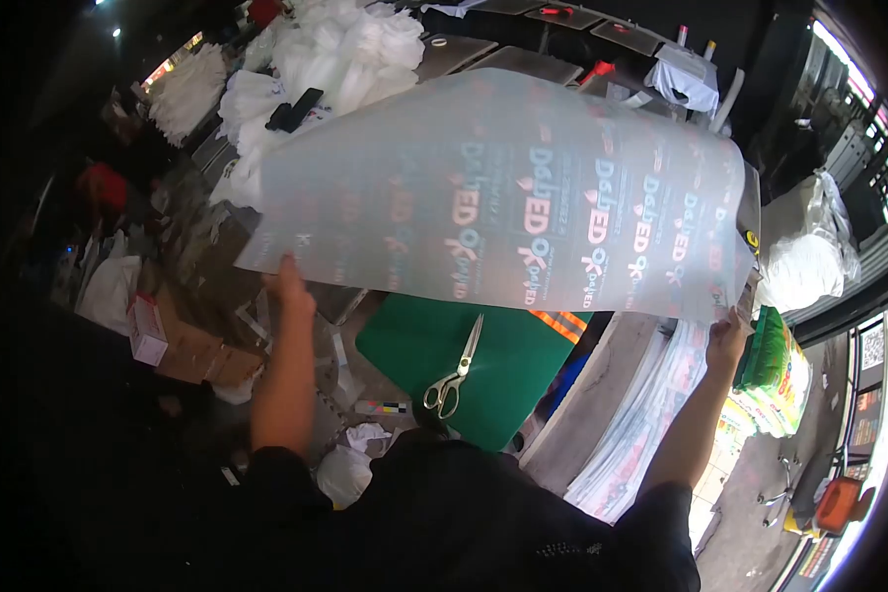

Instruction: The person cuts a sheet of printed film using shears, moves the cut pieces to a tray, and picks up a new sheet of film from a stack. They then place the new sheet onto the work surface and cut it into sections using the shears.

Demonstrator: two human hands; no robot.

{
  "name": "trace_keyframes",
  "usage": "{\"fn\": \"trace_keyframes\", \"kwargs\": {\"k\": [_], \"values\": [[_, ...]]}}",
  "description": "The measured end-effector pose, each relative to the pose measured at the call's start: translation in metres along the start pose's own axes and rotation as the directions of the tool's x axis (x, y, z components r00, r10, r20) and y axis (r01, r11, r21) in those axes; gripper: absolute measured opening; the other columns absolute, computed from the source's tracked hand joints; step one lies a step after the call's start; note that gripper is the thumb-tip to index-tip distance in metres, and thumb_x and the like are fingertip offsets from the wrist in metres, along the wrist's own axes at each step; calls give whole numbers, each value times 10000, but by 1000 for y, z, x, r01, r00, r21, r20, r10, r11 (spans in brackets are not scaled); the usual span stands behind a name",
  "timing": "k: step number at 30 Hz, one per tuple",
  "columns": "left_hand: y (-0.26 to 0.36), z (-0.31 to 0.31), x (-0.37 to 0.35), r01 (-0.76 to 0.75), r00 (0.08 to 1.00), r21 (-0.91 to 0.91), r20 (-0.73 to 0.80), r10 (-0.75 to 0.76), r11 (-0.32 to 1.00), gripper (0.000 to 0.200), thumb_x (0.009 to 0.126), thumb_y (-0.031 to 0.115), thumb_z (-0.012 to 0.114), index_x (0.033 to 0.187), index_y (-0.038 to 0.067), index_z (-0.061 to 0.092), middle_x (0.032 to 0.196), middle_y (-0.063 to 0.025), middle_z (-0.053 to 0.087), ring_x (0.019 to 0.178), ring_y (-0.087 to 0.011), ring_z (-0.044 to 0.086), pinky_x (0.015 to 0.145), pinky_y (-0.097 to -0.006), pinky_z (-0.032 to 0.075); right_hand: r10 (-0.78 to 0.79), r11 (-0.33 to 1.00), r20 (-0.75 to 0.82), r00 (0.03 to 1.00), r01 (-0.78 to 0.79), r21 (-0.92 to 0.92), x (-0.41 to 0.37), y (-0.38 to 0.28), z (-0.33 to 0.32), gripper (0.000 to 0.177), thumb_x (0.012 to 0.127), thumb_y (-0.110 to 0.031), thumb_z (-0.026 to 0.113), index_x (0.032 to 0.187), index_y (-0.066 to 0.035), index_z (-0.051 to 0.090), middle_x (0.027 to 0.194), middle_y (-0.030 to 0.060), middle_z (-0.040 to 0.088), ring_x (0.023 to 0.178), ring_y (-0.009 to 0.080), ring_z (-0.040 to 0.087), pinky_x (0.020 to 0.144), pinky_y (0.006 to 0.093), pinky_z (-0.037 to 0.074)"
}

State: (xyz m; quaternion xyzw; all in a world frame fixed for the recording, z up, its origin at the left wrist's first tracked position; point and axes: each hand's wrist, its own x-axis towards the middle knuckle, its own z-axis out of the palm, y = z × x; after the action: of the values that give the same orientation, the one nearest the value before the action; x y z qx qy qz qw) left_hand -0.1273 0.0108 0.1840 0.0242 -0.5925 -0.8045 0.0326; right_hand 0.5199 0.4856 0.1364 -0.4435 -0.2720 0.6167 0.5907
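A large translucent printed plastic sheet (pixel 365 197) with repeated red and teal lettering is stretched between my two hands. At its lower left corner my left hand (pixel 290 288) is closed on the edge. My right hand (pixel 727 333) grips the lower right corner. The sheet bulges upward and hides much of the worktable behind it. Below it, a pair of scissors (pixel 456 370) with pale handles lies on a green board (pixel 395 340), blades pointing away from me. Nearer my right arm is a long stack of similar printed sheets (pixel 641 424).
White bundled plastic (pixel 350 49) and a dark phone-like object (pixel 294 111) are at the back left. Cardboard boxes (pixel 187 350) stand low on the left. Green and white sacks (pixel 775 375) and a wrapped white bundle (pixel 809 257) are on the right. An orange-striped piece (pixel 562 324) lies by the board.
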Motion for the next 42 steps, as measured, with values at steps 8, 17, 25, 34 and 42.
{"fn": "trace_keyframes", "kwargs": {"k": [8, 17, 25, 34, 42], "values": [[-139, -17, -80, 479, 845, 309, 91, -527, 822, 474, 928, 234, 608, 1346, 100, 430, 1258, -99, 537, 1084, -276, 591, 803, -373, 506, -26, 956, 41, 999, 37, -293, -36, 40, -16, 473, 939, -255, 540, 1327, 7, 476, 1331, 98, 526, 1126, 267, 569, 929, 379, 432], [-158, -44, -37, 600, 686, 323, 263, -679, 732, 434, 923, 289, 614, 1283, 86, 481, 1131, -99, 597, 909, -242, 610, 702, -360, 513, 270, 653, 331, 904, 80, -753, -265, 211, 22, 248, 865, -194, 619, 1058, -38, 624, 966, 83, 668, 763, 187, 653, 677, 297, 519], [-83, 22, 18, -557, 679, 346, 714, 173, 755, 300, 917, 91, 581, 1197, -11, 605, 1173, -189, 635, 1078, -280, 615, 922, -355, 462, 258, 309, 517, 816, 437, -845, -415, 290, 171, 329, 790, -297, 692, 1024, -72, 638, 1007, 157, 638, 930, 362, 638, 805, 456, 512], [38, 71, 157, -878, 368, 203, 866, 338, 434, 265, 886, 114, 572, 1116, 14, 657, 1044, -221, 654, 964, -394, 609, 841, -425, 474, -146, 79, 321, 936, 335, -939, -465, 333, 168, 185, 715, -95, 618, 893, -60, 656, 1047, 160, 579, 969, 365, 568, 859, 442, 470], [59, 68, 270, -988, 142, 82, 829, 541, 133, 208, 863, 79, 577, 1033, -12, 657, 943, -226, 651, 893, -398, 610, 783, -449, 488, -283, -31, 197, 939, 196, -980, -490, 306, 133, 255, 694, 4, 559, 924, -57, 650, 1011, 189, 546, 946, 385, 537, 833, 463, 448]]}}
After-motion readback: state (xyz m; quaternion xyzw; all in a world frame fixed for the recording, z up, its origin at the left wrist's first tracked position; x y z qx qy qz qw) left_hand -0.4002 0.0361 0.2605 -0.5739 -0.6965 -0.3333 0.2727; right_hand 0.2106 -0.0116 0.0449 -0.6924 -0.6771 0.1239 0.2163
